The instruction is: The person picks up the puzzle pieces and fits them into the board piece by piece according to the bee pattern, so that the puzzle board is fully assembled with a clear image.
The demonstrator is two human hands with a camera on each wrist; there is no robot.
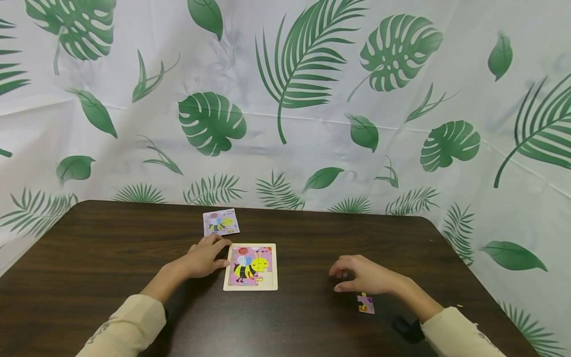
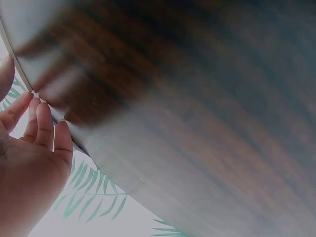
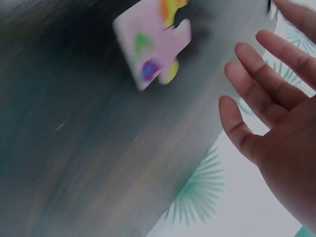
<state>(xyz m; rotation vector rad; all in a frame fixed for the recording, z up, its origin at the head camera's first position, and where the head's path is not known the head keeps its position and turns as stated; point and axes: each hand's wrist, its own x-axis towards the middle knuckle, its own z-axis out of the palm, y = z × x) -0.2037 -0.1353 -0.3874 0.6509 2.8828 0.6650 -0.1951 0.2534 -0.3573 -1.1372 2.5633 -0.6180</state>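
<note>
A square jigsaw puzzle board [image 1: 272, 267] with a pale wooden frame lies on the table, showing a yellow-and-black bee on pink. Its lower right corner is bare wood. My left hand [image 1: 205, 258] rests at the board's left side, the index fingertip by the top left corner and the thumb by the edge. One loose pink puzzle piece [image 1: 366, 304] lies on the table to the right; in the right wrist view this puzzle piece [image 3: 148, 42] shows purple and green marks. Just above and beyond it is my right hand [image 1: 368, 275], fingers loosely bent, holding nothing.
A printed bee picture card [image 1: 221, 221] lies behind the board, near my left hand. The dark wood table [image 1: 303, 322] ends at a white curtain [image 1: 312, 163] with green leaves. Tiny pale specks lie on the table's right side.
</note>
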